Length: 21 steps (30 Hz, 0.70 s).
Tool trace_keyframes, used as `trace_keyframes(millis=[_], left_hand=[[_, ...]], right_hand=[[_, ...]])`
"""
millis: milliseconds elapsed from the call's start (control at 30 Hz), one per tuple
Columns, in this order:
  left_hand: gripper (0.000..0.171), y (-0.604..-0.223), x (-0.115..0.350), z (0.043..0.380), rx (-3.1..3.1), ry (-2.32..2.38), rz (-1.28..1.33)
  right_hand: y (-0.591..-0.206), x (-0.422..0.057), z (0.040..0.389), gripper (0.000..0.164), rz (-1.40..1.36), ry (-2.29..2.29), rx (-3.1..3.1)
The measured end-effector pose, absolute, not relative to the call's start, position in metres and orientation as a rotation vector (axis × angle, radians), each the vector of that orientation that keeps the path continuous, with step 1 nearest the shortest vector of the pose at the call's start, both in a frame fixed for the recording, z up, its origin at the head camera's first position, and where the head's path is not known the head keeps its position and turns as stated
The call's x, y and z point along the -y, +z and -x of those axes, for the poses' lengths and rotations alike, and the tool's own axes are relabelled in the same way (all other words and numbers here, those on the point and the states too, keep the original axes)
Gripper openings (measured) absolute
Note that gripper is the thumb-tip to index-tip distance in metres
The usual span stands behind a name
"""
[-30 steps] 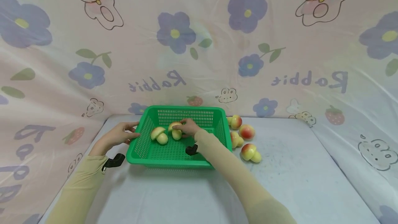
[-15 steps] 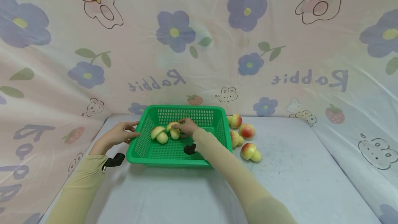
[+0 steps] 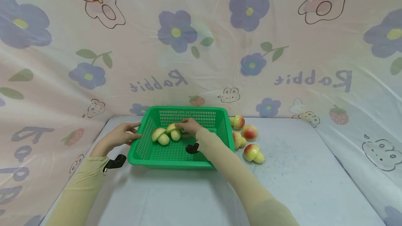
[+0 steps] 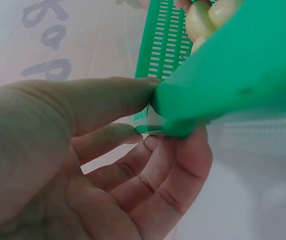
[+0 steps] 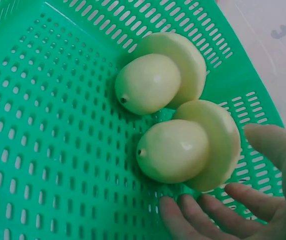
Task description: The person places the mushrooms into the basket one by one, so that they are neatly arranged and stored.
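Observation:
A green plastic basket with slotted walls sits on the table. My left hand grips its left rim; in the left wrist view the thumb lies on top and the fingers curl beneath. Inside, toward the left, two toy mushrooms lie side by side: a left mushroom and a right mushroom, with yellowish caps and pale stems. My right hand is in the basket just right of the second mushroom. In the right wrist view its thumb and fingers are spread around the cap's side, holding nothing.
Right of the basket lie several red-and-yellow toys: a front mushroom, a middle mushroom, a rear mushroom and a round red peach-like one. A patterned cloth hangs behind the white table.
The right mushroom has shifted slightly left, closer to the other one. My right hand moved left with it, and its fingers have loosened from the cap. My left hand stays on the rim.

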<state>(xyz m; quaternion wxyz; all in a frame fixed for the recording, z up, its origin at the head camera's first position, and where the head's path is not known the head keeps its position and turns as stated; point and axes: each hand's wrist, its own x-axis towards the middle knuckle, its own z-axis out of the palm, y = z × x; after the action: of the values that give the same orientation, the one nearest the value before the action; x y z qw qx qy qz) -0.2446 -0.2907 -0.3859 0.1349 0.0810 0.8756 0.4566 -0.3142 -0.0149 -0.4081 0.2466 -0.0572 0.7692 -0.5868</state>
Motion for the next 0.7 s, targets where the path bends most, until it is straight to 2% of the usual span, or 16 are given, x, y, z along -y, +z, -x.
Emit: trace_keyframes(millis=[333,467,700], left_hand=[[0.066,-0.388,0.291,0.245,-2.557,1.308,-0.227],[0.067,-0.390,0.292,0.246,-2.559,1.291,-0.222],[0.066,-0.390,0.292,0.246,-2.558,1.286,-0.223]], right_hand=[[-0.417,0.006,0.332,0.056,0.133,-1.616,-2.091],[-0.406,-0.005,0.336,0.060,0.119,-1.648,-2.039],[-0.391,-0.027,0.343,0.055,0.161,-1.680,-1.958]])
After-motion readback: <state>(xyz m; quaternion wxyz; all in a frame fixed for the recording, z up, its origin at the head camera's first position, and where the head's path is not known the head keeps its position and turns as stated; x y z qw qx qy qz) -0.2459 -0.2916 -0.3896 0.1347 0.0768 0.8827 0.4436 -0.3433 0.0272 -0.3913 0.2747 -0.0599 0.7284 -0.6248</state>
